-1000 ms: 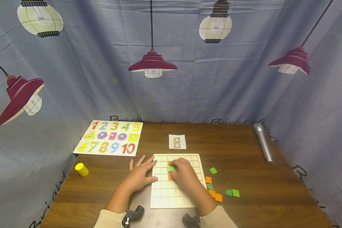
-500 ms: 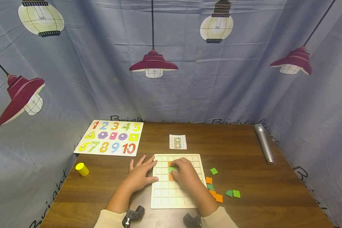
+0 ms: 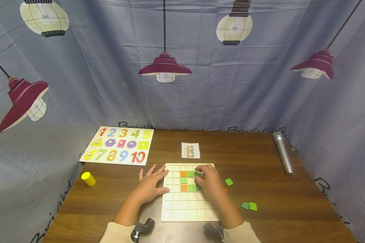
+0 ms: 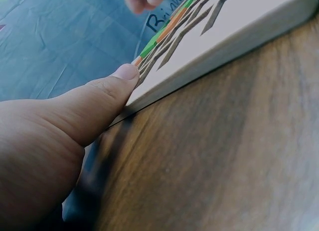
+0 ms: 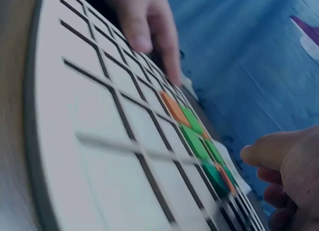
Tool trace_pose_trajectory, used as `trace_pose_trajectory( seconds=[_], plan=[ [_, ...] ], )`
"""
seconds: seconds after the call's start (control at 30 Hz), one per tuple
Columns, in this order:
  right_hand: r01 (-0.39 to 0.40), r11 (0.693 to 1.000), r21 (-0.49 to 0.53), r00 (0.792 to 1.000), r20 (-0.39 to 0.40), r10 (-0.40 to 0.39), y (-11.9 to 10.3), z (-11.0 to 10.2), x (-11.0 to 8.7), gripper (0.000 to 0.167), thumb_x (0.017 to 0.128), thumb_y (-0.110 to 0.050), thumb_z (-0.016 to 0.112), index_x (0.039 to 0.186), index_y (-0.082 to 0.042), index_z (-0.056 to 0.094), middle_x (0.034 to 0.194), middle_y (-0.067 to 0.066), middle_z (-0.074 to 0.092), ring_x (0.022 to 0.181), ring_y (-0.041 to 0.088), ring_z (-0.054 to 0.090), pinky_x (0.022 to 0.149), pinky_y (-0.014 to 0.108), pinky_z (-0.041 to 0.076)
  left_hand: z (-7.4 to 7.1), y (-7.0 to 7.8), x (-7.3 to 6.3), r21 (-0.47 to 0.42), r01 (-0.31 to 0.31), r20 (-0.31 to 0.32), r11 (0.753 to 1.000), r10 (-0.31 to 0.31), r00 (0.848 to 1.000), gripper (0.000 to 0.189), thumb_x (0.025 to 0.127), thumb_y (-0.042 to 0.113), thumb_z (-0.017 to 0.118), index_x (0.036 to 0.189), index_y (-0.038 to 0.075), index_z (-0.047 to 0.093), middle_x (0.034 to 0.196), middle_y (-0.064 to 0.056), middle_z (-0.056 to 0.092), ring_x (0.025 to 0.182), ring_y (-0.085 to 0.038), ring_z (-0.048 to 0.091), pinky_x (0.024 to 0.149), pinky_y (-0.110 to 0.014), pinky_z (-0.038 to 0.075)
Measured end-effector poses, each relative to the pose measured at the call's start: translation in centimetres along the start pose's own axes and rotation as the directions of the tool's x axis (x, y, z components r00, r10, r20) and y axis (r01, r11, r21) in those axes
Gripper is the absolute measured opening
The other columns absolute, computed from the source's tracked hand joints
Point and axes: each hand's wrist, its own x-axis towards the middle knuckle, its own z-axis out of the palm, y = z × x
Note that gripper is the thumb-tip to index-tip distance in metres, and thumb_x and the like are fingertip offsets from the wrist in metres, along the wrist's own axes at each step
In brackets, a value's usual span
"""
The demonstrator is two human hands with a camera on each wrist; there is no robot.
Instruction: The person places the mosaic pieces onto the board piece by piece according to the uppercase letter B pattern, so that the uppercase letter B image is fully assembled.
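In the head view, a pale wooden grid board (image 3: 172, 214) lies at the table's front middle. Orange, light green and dark green tiles fill several cells, among them an orange square (image 3: 184, 188) and a light green square (image 3: 184, 180). My left hand (image 3: 150, 186) rests with spread fingers along the board's left edge; its thumb (image 4: 112, 86) touches that edge in the left wrist view. Over the upper right of the board, my right hand (image 3: 211, 180) hovers with thumb and fingers apart and bent near the dark green tiles. No tile shows between them in the right wrist view (image 5: 299, 166).
A small pattern card (image 3: 190, 150) lies behind the board. Loose green tiles (image 3: 253, 206) sit to the right; my right forearm covers others. A number puzzle (image 3: 117, 145) is at back left, a yellow cylinder (image 3: 88, 179) at left, a silver microphone (image 3: 282, 153) at right.
My right hand has lifted off the tiles and shifted right, uncovering more green ones on the board. Its forearm now hides most loose orange tiles. My left hand has stayed in place.
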Motion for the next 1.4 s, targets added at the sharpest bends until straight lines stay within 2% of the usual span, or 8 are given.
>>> trace_pose_trajectory(
  seconds=[0.13, 0.3, 0.43, 0.77, 1.03, 1.2, 1.4],
  plan=[
    [-0.041, 0.999, -0.01, 0.999, -0.028, 0.04, 1.3, -1.6, -0.2, 0.032, 0.093, -0.017, 0.079, 0.124, -0.015, 0.073, 0.12, -0.001, 0.066, 0.108, 0.022, 0.063, 0.089, 0.041, 0.06, -0.1, 0.1, 0.1, 0.004, -0.001, 0.001, 1.0, 0.001, 1.0, 0.079, 0.089, 0.052, 0.079, 0.158, 0.027, 0.049, 0.171, 0.007, 0.032, 0.162, -0.036, 0.016, 0.119, -0.076, -0.01],
    [-0.056, 0.998, -0.038, 0.998, -0.015, 0.056, 2.7, -3.3, -0.6, 0.035, 0.095, -0.016, 0.078, 0.128, -0.008, 0.07, 0.124, 0.008, 0.065, 0.114, 0.029, 0.063, 0.097, 0.047, 0.059, -0.1, 0.1, 0.0, 0.001, 0.0, 0.0, 1.0, 0.0, 1.0, 0.079, 0.089, 0.052, 0.079, 0.158, 0.027, 0.049, 0.171, 0.007, 0.032, 0.162, -0.035, 0.016, 0.119, -0.076, -0.011],
    [-0.053, 0.996, -0.066, 0.999, -0.008, 0.053, 3.9, -4.5, -0.9, 0.039, 0.095, -0.016, 0.077, 0.131, -0.004, 0.067, 0.126, 0.012, 0.064, 0.116, 0.031, 0.063, 0.099, 0.049, 0.059, -0.1, 0.1, 0.0, -0.001, 0.002, 0.002, 1.0, -0.002, 1.0, 0.078, 0.09, 0.051, 0.079, 0.158, 0.027, 0.049, 0.171, 0.008, 0.032, 0.162, -0.035, 0.016, 0.119, -0.076, -0.011],
    [-0.123, 0.983, -0.137, 0.992, 0.012, 0.125, 6.6, -6.8, -1.8, 0.048, 0.094, -0.017, 0.079, 0.137, -0.003, 0.062, 0.137, 0.022, 0.06, 0.127, 0.045, 0.058, 0.103, 0.059, 0.054, -0.1, 0.0, 0.1, -0.006, 0.001, 0.008, 1.0, -0.001, 1.0, 0.078, 0.09, 0.051, 0.078, 0.158, 0.026, 0.049, 0.171, 0.008, 0.031, 0.162, -0.035, 0.015, 0.119, -0.076, -0.013],
    [-0.207, 0.964, -0.169, 0.978, 0.0, 0.21, 8.0, -7.8, -2.3, 0.051, 0.092, -0.022, 0.08, 0.135, -0.002, 0.063, 0.135, 0.024, 0.06, 0.123, 0.044, 0.059, 0.104, 0.062, 0.051, -0.1, 0.1, 0.1, -0.012, 0.003, 0.006, 1.0, -0.003, 1.0, 0.078, 0.09, 0.049, 0.079, 0.158, 0.026, 0.049, 0.171, 0.007, 0.032, 0.162, -0.036, 0.016, 0.119, -0.076, -0.012],
    [-0.196, 0.964, -0.179, 0.979, 0.013, 0.201, 8.5, -8.1, -2.7, 0.048, 0.091, -0.023, 0.081, 0.131, -0.001, 0.066, 0.128, 0.021, 0.064, 0.115, 0.037, 0.062, 0.101, 0.059, 0.052, 0.0, 0.1, 0.2, -0.003, 0.001, 0.006, 1.0, -0.001, 1.0, 0.078, 0.09, 0.05, 0.079, 0.158, 0.026, 0.049, 0.171, 0.007, 0.032, 0.162, -0.036, 0.016, 0.119, -0.076, -0.011],
    [-0.175, 0.968, -0.182, 0.981, 0.049, 0.187, 9.0, -8.3, -3.3, 0.042, 0.093, -0.024, 0.08, 0.129, -0.006, 0.068, 0.124, 0.013, 0.065, 0.115, 0.034, 0.063, 0.099, 0.058, 0.053, 0.0, 0.1, 0.2, -0.002, 0.005, 0.009, 1.0, -0.005, 1.0, 0.078, 0.09, 0.05, 0.079, 0.158, 0.026, 0.049, 0.171, 0.007, 0.031, 0.162, -0.036, 0.016, 0.119, -0.076, -0.011]
  ],
)
